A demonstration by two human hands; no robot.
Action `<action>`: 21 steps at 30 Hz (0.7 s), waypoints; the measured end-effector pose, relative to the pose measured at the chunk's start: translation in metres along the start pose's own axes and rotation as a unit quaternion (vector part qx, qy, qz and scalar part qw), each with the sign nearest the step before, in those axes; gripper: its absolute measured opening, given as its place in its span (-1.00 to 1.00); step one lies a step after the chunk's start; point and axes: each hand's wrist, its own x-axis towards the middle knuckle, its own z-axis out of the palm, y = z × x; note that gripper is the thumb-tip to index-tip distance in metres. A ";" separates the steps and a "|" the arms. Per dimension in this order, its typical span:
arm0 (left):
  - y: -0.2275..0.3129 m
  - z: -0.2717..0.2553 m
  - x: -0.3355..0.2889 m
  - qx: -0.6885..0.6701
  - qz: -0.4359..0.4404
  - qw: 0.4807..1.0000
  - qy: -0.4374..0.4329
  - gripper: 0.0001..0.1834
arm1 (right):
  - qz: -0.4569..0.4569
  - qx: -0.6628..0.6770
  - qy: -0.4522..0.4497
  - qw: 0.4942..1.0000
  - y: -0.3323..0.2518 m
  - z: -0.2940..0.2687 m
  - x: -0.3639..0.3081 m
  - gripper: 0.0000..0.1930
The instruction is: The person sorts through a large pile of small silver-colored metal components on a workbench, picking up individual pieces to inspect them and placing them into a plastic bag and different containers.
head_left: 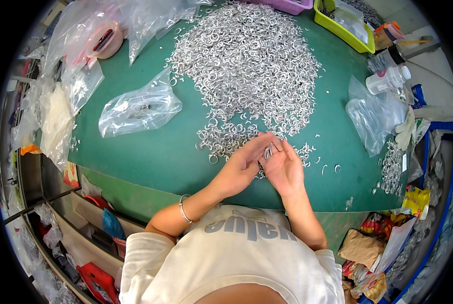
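Note:
Several silver metal rings (pixel 268 151) lie between my hands at the near edge of a big pile. My right hand (pixel 285 169) is turned palm up, its fingers curled a little around these rings. My left hand (pixel 245 161) leans against it from the left, fingers stretched out and their tips close to the right fingers. Its palm side is partly hidden. Beyond both hands spreads the large pile of small silver rings and curved pieces (pixel 246 61). A smaller heap of them (pixel 226 139) lies just past my left hand.
The green table (pixel 130 157) carries a clear plastic bag (pixel 140 109) at left and another (pixel 371 116) at right. A pink bowl (pixel 110 43), a lime-green tray (pixel 345 33) and a white bottle (pixel 388 80) stand farther out. A small ring heap (pixel 391 167) lies near the right edge.

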 end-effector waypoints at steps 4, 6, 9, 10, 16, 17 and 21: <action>0.003 -0.002 0.001 -0.003 0.013 0.999 0.035 -0.50 | -0.003 0.022 -0.048 0.999 -0.001 -0.010 0.001 -0.61; -0.001 -0.009 0.001 0.016 0.033 0.998 0.052 -0.54 | -0.012 -0.010 -0.031 0.999 -0.001 -0.003 -0.002 -0.61; -0.004 -0.015 -0.001 0.229 0.070 0.965 0.107 -0.60 | -0.015 -0.013 -0.031 0.999 -0.001 0.000 -0.004 -0.60; -0.004 -0.015 -0.001 0.256 0.077 0.957 0.113 -0.62 | -0.013 -0.009 -0.030 0.999 -0.001 0.002 -0.005 -0.60; -0.004 -0.009 -0.005 0.345 0.131 0.919 0.135 -0.68 | 0.003 0.035 -0.052 0.998 -0.001 0.007 -0.009 -0.61; -0.004 -0.008 -0.005 0.345 0.136 0.918 0.137 -0.69 | 0.005 0.041 -0.052 0.998 -0.001 0.007 -0.010 -0.62; -0.005 -0.010 -0.008 0.352 0.118 0.917 0.143 -0.70 | 0.009 0.049 -0.052 0.997 0.000 0.005 -0.009 -0.60</action>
